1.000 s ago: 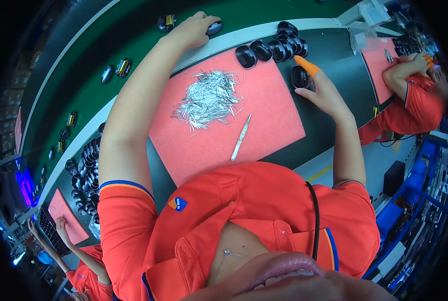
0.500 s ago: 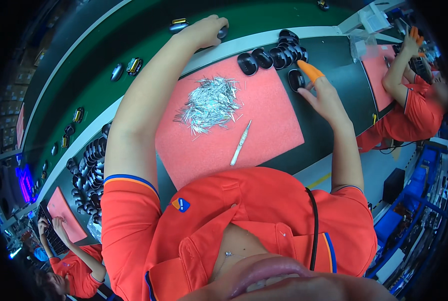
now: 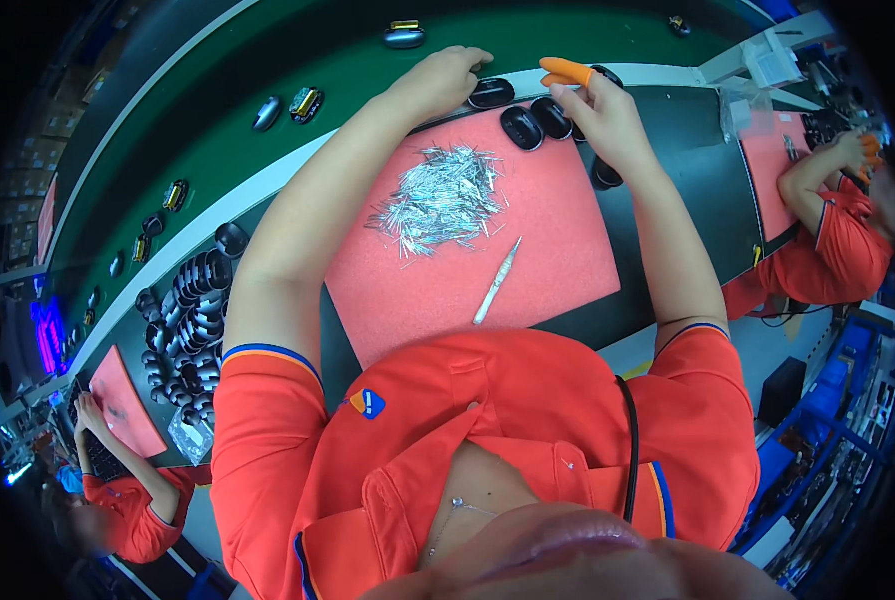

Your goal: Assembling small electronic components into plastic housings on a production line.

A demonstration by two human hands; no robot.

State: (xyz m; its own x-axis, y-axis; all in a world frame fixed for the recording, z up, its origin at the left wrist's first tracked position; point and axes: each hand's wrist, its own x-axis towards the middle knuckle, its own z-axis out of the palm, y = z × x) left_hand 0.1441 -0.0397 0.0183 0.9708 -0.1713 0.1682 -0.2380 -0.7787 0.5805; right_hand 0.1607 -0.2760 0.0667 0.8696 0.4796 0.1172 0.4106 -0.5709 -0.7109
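Observation:
My left hand (image 3: 447, 82) reaches over the belt's near edge, its fingers stretched to the right with nothing visible in them. Right beside it, at the far edge of the pink mat (image 3: 557, 230), lies a glossy black oval shell (image 3: 492, 93). My right hand (image 3: 602, 118) hovers over the row of shells, an orange cot on its outstretched index finger and the thumb apart. Beneath and beside it are more black shells (image 3: 523, 129), partly hidden by the hand. On the mat lie a heap of thin silvery strips (image 3: 442, 200) and a slim pale pointed tool (image 3: 497, 280).
A green conveyor belt (image 3: 352, 75) curves along the far side, carrying grey shells and gold-coloured parts such as this one (image 3: 404, 34). Many black shells (image 3: 192, 310) are stacked at the left. Co-workers in red sit at the left (image 3: 137, 500) and right (image 3: 837, 240).
My left hand has drawn back from the belt, and a black shell now lies beside it. My right hand has moved up and left, away from the single shell, toward the belt edge.

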